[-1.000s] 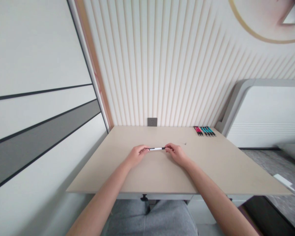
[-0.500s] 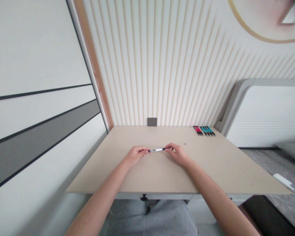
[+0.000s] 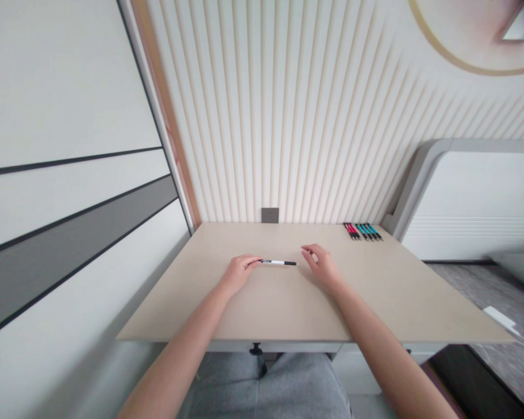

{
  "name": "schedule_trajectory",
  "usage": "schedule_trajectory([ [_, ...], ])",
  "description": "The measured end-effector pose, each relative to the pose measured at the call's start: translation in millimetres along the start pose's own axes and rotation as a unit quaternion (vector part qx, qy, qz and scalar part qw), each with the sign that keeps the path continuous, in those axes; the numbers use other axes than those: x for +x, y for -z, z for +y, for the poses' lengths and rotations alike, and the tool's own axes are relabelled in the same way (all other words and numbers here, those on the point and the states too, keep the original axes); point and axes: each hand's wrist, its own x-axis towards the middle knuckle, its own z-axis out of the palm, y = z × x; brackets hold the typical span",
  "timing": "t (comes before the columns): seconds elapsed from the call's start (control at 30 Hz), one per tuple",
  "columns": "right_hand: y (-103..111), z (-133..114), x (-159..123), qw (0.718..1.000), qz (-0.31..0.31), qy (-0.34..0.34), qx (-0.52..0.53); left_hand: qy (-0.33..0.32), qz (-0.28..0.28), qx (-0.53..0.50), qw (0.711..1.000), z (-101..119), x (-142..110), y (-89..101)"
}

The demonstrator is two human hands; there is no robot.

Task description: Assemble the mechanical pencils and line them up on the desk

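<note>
Pen (image 3: 278,262), left hand (image 3: 241,273) — narrow grip on its end, right hand (image 3: 321,265) now off it — grip wide

The pen (image 3: 279,262) looks like smooth, glossy plastic, white along the barrel and black at the ends. The desk top (image 3: 375,302) is a smooth, matt laminate, though from here it could be painted wood. The ribbed wall panels (image 3: 288,116) have a soft satin finish, the socket plate (image 3: 270,216) is matt grey plastic, and the trousers (image 3: 262,387) are soft grey cloth.
</note>
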Motion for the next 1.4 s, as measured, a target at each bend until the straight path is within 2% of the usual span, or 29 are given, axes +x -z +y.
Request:
schedule_trajectory([
  [0.1,9.6,28.5,0.9,0.984,0.088,-0.095,-0.119,-0.007,-0.001,0.008,1.0,2.0,-0.3,1.9],
  [0.23,17.3,55.3,-4.1,0.96,0.043,-0.189,-0.2,-0.012,0.0,0.009,1.0,2.8,-0.7,2.1],
  [0.37,17.5,60.7,-5.7,0.954,0.012,-0.208,-0.216,-0.007,0.006,0.009,1.0,0.7,-0.8,2.2],
  [0.47,13.0,53.7,-3.5,0.974,0.018,-0.178,-0.142,-0.002,0.014,0.006,1.0,-2.0,-1.2,2.1],
  [0.57,3.2,37.5,-0.8,0.989,0.016,-0.143,0.03,0.007,0.021,0.001,1.0,-4.5,-1.9,1.8],
  [0.67,-7.6,17.6,0.4,0.977,-0.011,-0.119,0.175,0.018,0.025,-0.001,1.0,-5.2,-2.5,1.8],
  [0.8,-13.3,1.7,-0.4,0.958,-0.03,-0.125,0.257,0.02,0.03,0.005,0.999,-3.0,-2.8,2.6],
  [0.93,-13.2,1.5,-1.3,0.947,-0.041,-0.136,0.289,0.015,0.027,0.009,0.999,-0.4,-2.7,3.2],
  [1.4,-21.2,1.9,-5.7,0.957,-0.097,-0.123,0.244,0.001,0.029,0.004,1.0,-0.6,-2.3,3.5],
])
